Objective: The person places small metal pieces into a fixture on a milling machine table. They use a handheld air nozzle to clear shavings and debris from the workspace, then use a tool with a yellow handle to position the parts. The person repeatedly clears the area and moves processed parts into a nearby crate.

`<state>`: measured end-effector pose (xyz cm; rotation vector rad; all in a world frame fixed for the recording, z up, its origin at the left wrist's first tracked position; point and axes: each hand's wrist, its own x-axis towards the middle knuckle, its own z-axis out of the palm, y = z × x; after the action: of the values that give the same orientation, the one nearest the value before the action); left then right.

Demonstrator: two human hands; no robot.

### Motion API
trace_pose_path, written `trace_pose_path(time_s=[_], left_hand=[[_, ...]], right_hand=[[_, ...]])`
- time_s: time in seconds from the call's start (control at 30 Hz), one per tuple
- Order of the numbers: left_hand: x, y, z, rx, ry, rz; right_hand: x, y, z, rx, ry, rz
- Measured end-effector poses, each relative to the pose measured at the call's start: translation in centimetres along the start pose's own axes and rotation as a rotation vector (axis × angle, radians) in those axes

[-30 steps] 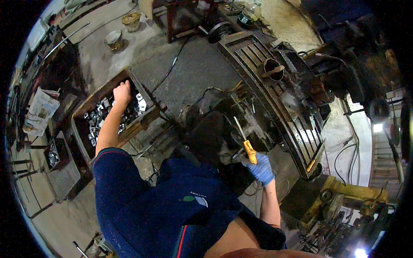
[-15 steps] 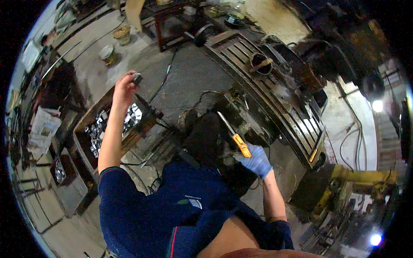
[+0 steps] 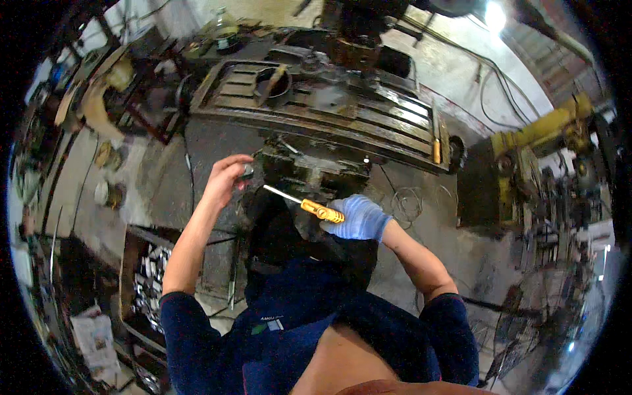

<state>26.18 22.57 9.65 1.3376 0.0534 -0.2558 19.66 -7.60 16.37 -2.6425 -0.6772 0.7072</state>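
Note:
My bare left hand (image 3: 226, 181) is raised over the floor, fingers and thumb closed on a small grey metal piece (image 3: 247, 172). Facing it from the other side is my right hand (image 3: 359, 218), in a blue-and-white knit glove. The gloved fingers are wrapped around a tool with a yellow handle (image 3: 320, 210) and a slim, straight metal shaft pointing left. Its exact kind is hard to make out. The shaft's tip is a short way to the right of the metal piece, not touching it.
At my left stands a wooden box (image 3: 125, 276) of shiny metal pieces. Ahead lies a slotted machine table (image 3: 316, 125), bearing a round pan (image 3: 273, 87) with a brush in it and a yellow-handled item (image 3: 437, 151) at its right end. A yellow machine (image 3: 543, 131) stands at right.
My view has swung right toward the slotted machine table. My left hand has moved away from the box of pieces, bringing the metal piece close to the yellow-handled tool, which now points more sideways.

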Motion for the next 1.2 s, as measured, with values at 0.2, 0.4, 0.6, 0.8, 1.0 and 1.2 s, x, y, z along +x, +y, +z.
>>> trace_pose_path(time_s=[0.2,0.4,0.6,0.8,1.0,1.2], left_hand=[[0.6,-2.0,2.0,-0.015,-0.121,-0.206],[3.1,-0.2,5.5,0.122,-0.256,-0.159],[12.2,3.4,11.7,1.014,-0.166,0.446],[19.6,3.8,14.7,1.226,-0.068,0.654],[23.2,1.3,15.9,1.216,-0.079,0.84],[23.5,1.3,17.6,1.319,0.04,0.757]], right_hand=[[-1.1,1.0,-0.7,-0.08,-0.07,0.126],[-0.9,7.4,-3.1,0.052,0.296,0.085],[5.0,19.4,-3.0,0.525,0.652,0.04],[6.5,19.2,1.4,0.3,0.541,0.541],[3.3,20.0,3.2,0.511,0.685,0.519],[-2.2,20.5,3.3,0.481,0.728,0.524]])
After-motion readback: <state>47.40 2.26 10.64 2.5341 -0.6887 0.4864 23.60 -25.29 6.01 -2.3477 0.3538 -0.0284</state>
